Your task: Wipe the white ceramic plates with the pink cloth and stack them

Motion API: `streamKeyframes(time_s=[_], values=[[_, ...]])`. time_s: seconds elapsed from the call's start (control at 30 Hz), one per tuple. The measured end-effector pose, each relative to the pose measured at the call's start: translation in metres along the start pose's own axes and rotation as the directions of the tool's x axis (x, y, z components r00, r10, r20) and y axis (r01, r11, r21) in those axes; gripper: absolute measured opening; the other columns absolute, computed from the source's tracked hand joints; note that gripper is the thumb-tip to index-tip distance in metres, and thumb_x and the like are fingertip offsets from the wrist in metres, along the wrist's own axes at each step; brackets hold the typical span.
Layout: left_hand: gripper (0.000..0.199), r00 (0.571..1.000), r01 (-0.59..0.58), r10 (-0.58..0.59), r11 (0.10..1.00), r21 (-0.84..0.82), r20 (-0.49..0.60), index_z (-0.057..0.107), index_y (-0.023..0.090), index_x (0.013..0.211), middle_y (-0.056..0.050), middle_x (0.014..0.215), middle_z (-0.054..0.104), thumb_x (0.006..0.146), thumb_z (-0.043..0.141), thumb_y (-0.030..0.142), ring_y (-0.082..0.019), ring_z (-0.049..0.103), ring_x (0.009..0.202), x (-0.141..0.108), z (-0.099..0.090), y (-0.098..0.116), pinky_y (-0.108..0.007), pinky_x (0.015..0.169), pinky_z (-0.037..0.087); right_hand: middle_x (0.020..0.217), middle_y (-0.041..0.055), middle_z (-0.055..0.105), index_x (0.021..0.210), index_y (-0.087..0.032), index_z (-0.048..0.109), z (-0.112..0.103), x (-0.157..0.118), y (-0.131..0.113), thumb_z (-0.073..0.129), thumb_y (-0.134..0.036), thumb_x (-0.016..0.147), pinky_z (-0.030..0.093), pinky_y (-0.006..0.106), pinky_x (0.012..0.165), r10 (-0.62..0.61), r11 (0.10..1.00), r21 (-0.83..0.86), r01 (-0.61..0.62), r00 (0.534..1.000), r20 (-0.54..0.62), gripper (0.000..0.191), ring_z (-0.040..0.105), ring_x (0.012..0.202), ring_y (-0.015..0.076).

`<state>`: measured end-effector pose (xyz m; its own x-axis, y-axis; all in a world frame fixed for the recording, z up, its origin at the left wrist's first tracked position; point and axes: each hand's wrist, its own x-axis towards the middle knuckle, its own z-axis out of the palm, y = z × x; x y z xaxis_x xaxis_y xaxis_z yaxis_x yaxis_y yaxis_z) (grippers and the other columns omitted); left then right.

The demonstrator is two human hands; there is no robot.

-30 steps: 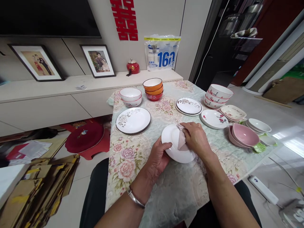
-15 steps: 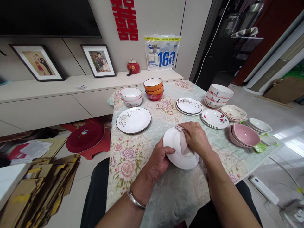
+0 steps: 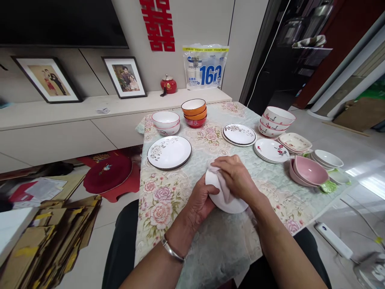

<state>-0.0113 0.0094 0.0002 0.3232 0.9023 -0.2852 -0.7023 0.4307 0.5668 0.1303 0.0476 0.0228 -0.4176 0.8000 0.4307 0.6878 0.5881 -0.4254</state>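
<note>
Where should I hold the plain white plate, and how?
Probably by its left rim, coming from the left, thumb on top, like the left hand: the plate is round and shallow, and the cloth and right hand lie over its right side.

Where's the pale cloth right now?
In the head view, the pale cloth is slightly right of centre, under the right grip and against the white plate that the left grip holds.
</note>
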Motion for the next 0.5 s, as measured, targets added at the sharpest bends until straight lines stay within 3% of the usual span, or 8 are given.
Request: streamKeyframes(time_s=[0.13, 0.23, 0.37, 0.5], values=[[0.071, 1.0, -0.022, 0.021, 0.999, -0.042, -0.023, 0.063, 0.018, 0.118, -0.005, 0.096, 0.073, 0.049, 0.059, -0.001, -0.027, 0.065, 0.092, 0.001, 0.001, -0.001, -0.039, 0.086, 0.048, 0.111, 0.011, 0.067, 0.117, -0.02, 0.07, -0.002, -0.005, 0.027, 0.048, -0.015, 0.091, 0.043, 0.043, 0.087, 0.192, 0.97, -0.131, -0.205, 0.976, -0.105, 0.034, 0.053, 0.097, 0.0269], [0.072, 0.998, -0.036, 0.031, 0.997, -0.072, -0.059, 0.061, 0.02, 0.123, -0.004, 0.096, 0.073, 0.053, 0.062, 0.001, -0.025, 0.066, 0.089, 0.003, 0.001, -0.001, -0.039, 0.086, 0.048, 0.111, 0.0115, 0.066, 0.116, -0.021, 0.07, 0.0, -0.005, 0.018, 0.05, -0.013, 0.09, 0.044, 0.044, 0.088, 0.165, 0.977, -0.111, -0.181, 0.976, -0.142, 0.034, 0.052, 0.1, 0.0276], [0.04, 0.997, -0.012, -0.002, 0.982, -0.187, -0.077, 0.067, 0.013, 0.109, -0.005, 0.086, 0.072, 0.07, 0.066, 0.017, -0.019, 0.064, 0.076, 0.004, 0.001, 0.003, -0.033, 0.079, 0.049, 0.113, 0.0067, 0.064, 0.112, -0.026, 0.07, 0.0, 0.0, -0.008, 0.053, -0.009, 0.088, 0.045, 0.041, 0.093, -0.034, 0.991, 0.13, 0.03, 0.999, 0.028, 0.034, 0.054, 0.106, 0.0231], [0.04, 1.0, -0.021, 0.015, 0.97, -0.242, -0.026, 0.067, 0.01, 0.112, -0.011, 0.1, 0.073, 0.081, 0.06, 0.035, -0.026, 0.066, 0.093, 0.004, 0.002, 0.007, -0.038, 0.086, 0.05, 0.105, 0.0034, 0.065, 0.099, -0.025, 0.072, -0.013, 0.0, 0.001, 0.059, -0.005, 0.081, 0.046, 0.036, 0.094, -0.015, 0.952, 0.305, -0.038, 0.985, 0.17, 0.029, 0.058, 0.104, 0.0193]])
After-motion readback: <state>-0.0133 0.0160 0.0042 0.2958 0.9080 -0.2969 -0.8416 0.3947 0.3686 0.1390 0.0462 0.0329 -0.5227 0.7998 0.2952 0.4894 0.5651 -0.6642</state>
